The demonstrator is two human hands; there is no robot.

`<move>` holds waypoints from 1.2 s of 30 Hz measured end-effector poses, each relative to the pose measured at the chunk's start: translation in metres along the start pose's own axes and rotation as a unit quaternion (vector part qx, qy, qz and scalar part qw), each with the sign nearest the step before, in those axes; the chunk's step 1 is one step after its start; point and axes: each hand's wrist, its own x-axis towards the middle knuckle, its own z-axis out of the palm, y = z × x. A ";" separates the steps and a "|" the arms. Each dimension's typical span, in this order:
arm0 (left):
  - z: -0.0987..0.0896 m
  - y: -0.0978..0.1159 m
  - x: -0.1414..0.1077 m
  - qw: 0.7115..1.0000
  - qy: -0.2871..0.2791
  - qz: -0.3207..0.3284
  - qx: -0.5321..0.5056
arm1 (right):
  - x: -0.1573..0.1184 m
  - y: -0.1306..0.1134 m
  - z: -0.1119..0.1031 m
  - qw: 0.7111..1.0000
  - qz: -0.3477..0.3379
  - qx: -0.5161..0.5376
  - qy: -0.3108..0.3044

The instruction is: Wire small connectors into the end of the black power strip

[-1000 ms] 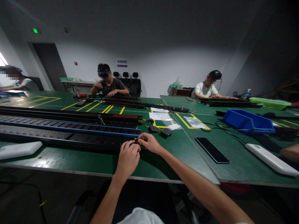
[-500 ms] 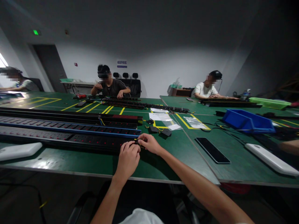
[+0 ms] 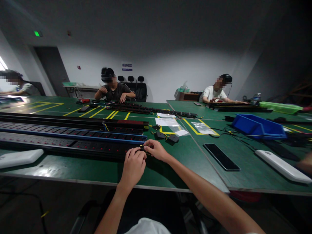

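A long black strip with red dots (image 3: 97, 147) lies across the green table, its right end under my hands. My left hand (image 3: 135, 162) rests at that end with its fingers bent and pressed together; what they hold is hidden. Touching the same end from the right, my right hand (image 3: 157, 150) has thumb and fingers pinched around something too small to make out. Behind runs a second strip with a blue edge (image 3: 117, 138). Small black parts with yellow wires (image 3: 172, 139) sit just beyond my right hand.
A phone (image 3: 221, 157), a white device (image 3: 282, 166) and a blue bin (image 3: 259, 126) lie to the right. Another white device (image 3: 21, 158) is at the left. Plastic bags (image 3: 203, 127) lie farther back. People work across the table; a blurred hand shows at the right edge.
My hands have kept their place at the strip's end. At the right edge, another person's hand has shifted slightly down and right.
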 end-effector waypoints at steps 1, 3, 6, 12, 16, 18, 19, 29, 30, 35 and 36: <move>0.000 0.000 0.000 1.000 -0.001 -0.001 0.002 | 0.000 0.001 0.000 1.000 -0.004 -0.003 0.002; 0.000 0.000 0.000 1.000 -0.002 -0.001 0.003 | 0.000 0.002 0.001 1.000 -0.008 -0.005 0.004; 0.001 0.000 0.000 1.000 -0.004 0.000 0.003 | 0.000 0.002 0.001 1.000 -0.003 0.000 0.001; 0.001 0.000 0.000 1.000 0.001 0.002 -0.001 | -0.001 0.001 0.000 1.000 0.002 0.001 -0.002; 0.001 0.000 0.000 1.000 0.000 0.002 -0.003 | 0.000 0.000 0.000 1.000 0.000 -0.002 -0.002; 0.001 0.000 0.000 1.000 0.003 0.002 -0.005 | 0.000 0.000 0.000 1.000 -0.001 -0.004 -0.001; 0.001 0.000 0.000 1.000 0.005 0.003 -0.006 | 0.000 0.000 0.000 1.000 -0.002 -0.005 0.001; 0.001 0.000 0.000 1.000 -0.002 0.001 -0.003 | 0.000 0.001 0.000 1.000 0.002 0.005 -0.001; 0.001 0.000 0.000 1.000 -0.001 0.001 -0.004 | 0.000 0.002 0.001 1.000 0.001 0.005 0.000; 0.000 0.000 0.000 1.000 0.002 0.003 -0.006 | 0.001 0.004 0.001 1.000 0.003 0.011 -0.005; 0.000 0.000 0.000 1.000 0.002 0.003 -0.006 | 0.001 0.004 0.001 1.000 0.005 0.012 -0.007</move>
